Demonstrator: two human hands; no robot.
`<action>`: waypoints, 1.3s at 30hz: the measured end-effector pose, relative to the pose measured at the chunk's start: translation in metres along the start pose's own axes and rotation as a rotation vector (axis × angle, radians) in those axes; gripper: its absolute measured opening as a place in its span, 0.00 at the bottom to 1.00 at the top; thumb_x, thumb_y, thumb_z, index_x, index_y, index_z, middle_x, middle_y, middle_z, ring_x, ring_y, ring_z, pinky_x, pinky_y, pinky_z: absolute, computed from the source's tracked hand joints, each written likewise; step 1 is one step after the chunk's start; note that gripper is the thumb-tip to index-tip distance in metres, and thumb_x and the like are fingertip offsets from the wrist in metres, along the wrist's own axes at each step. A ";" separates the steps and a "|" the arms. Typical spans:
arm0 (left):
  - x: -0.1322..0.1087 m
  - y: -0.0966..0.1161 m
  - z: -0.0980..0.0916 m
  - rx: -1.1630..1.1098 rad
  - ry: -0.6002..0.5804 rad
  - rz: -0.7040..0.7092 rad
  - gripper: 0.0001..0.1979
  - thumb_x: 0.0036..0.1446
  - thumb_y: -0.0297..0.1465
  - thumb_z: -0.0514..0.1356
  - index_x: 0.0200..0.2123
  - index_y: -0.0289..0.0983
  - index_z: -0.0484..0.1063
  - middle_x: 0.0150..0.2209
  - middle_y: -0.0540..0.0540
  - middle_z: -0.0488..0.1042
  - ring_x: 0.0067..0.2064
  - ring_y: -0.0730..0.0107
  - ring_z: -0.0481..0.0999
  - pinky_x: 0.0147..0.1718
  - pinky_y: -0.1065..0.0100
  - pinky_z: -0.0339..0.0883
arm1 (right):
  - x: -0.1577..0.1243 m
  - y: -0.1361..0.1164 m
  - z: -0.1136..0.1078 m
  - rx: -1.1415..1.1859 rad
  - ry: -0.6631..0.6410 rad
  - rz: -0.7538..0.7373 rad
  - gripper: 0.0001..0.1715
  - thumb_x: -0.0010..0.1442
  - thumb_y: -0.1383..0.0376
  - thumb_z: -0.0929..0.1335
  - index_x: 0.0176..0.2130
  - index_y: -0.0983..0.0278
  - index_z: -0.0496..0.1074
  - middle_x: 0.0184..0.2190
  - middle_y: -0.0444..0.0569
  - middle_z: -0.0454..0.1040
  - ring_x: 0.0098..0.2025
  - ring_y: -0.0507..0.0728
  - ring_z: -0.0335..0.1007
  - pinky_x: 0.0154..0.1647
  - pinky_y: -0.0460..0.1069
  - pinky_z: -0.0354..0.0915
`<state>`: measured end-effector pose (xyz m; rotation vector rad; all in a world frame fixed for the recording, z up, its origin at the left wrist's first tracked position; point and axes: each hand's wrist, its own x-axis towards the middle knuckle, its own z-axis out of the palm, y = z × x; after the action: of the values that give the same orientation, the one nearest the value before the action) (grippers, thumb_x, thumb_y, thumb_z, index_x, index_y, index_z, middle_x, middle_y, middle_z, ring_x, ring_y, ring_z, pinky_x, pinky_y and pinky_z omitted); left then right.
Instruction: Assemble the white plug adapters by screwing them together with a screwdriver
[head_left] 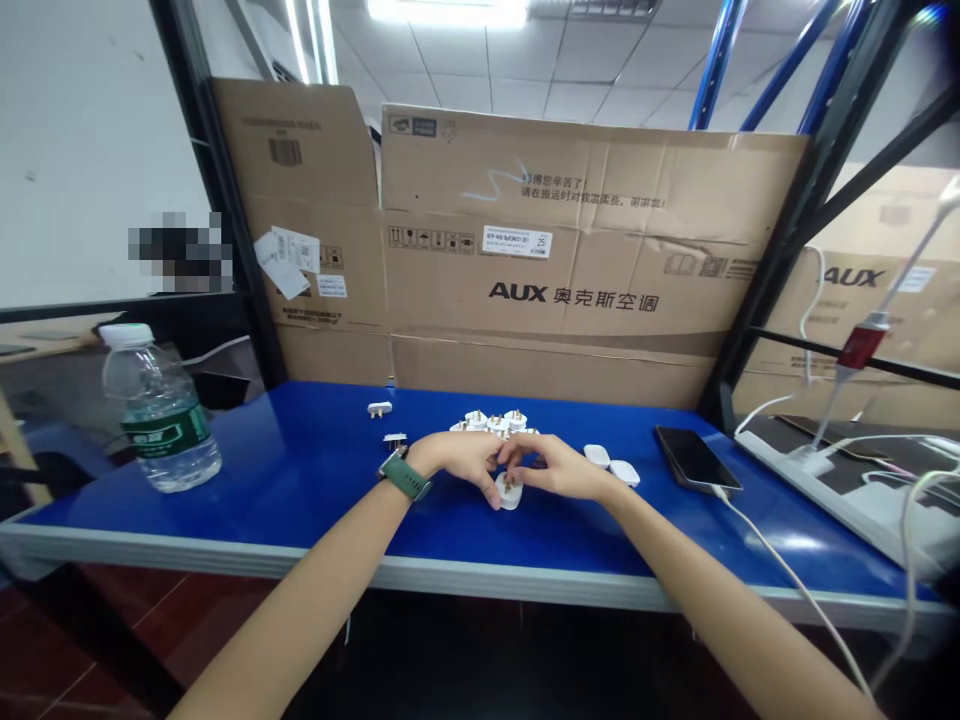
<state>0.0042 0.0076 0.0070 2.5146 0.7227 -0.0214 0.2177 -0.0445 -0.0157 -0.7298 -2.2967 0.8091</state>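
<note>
A white plug body (510, 497) with brass-coloured pins facing up rests on the blue table, between my two hands. My left hand (466, 458), with a green-strapped watch (406, 474) on the wrist, has its thumb against the plug's left side. Its other fingers curl over behind, partly hidden. From the right, my right hand (556, 466) bends its fingers down onto the pins; whether a small part is between the fingertips I cannot tell. Just beyond my hands stands a cluster of similar white plugs (496, 423), pins up, partly covered by my fingers.
Two white square pieces (597, 456) lie right of my right hand, near a black phone (697, 458) on a cable. Small white pin pieces (380, 408) lie at the left. A water bottle (161, 420) stands far left, a cardboard wall (555, 350) behind, a power strip (810, 460) right.
</note>
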 end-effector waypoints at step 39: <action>0.000 0.000 0.001 -0.022 0.028 -0.029 0.28 0.39 0.48 0.75 0.40 0.39 0.75 0.24 0.55 0.66 0.27 0.69 0.66 0.28 0.68 0.58 | -0.004 -0.002 -0.001 -0.332 -0.005 -0.134 0.07 0.57 0.71 0.73 0.38 0.61 0.80 0.40 0.48 0.76 0.39 0.55 0.73 0.43 0.50 0.68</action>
<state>0.0042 0.0076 0.0062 2.4878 0.7664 0.0123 0.2205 -0.0476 -0.0151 -0.7043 -2.4843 0.3722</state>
